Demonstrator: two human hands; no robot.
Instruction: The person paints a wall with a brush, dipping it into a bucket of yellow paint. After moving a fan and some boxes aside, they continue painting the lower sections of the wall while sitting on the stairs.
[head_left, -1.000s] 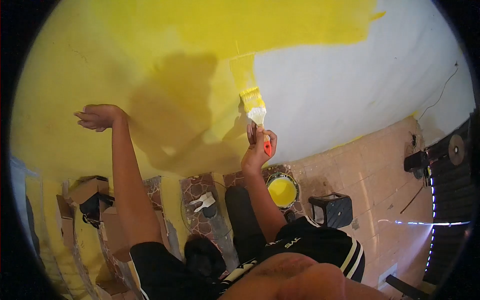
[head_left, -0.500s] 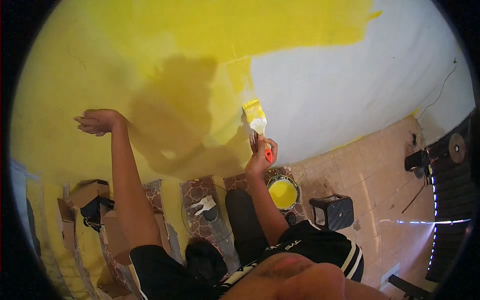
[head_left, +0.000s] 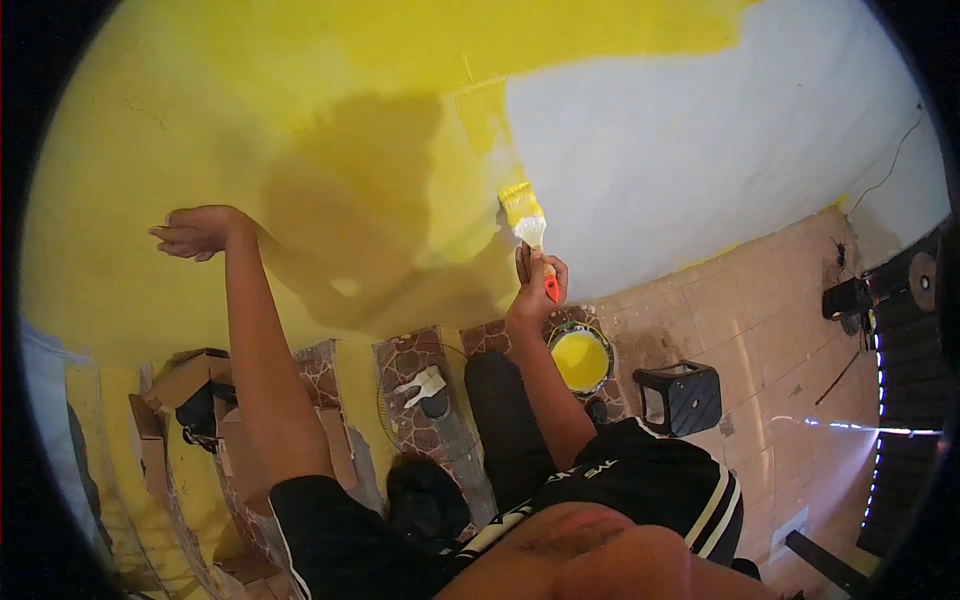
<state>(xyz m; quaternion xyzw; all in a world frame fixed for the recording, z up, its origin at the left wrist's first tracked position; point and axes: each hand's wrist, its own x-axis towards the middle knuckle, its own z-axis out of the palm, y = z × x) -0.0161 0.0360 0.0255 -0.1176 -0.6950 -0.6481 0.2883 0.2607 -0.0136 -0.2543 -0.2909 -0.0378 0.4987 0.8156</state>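
Observation:
My right hand (head_left: 538,292) is closed round the handle of a paintbrush (head_left: 522,205) with a red end and yellow-coated bristles. Its bristles lie against the wall (head_left: 660,160), at the lower end of a yellow strip beside the white part. On the left, my left hand (head_left: 203,232) is raised close to the yellow-painted side of the wall, fingers stretched out and holding nothing. Below my right forearm stands a bucket (head_left: 608,342) of yellow paint.
Stairs with stone-patterned treads (head_left: 408,352) run along the wall's foot, bearing cardboard boxes (head_left: 190,385) and a white-and-grey item (head_left: 424,385). A black stool (head_left: 682,398) stands on the tiled floor (head_left: 745,340) right of the bucket. A wire (head_left: 893,165) hangs at far right.
The brush has slid a little down the wall and to the right, with the yellow strip reaching lower. My view has shifted slightly. My left hand keeps its raised pose.

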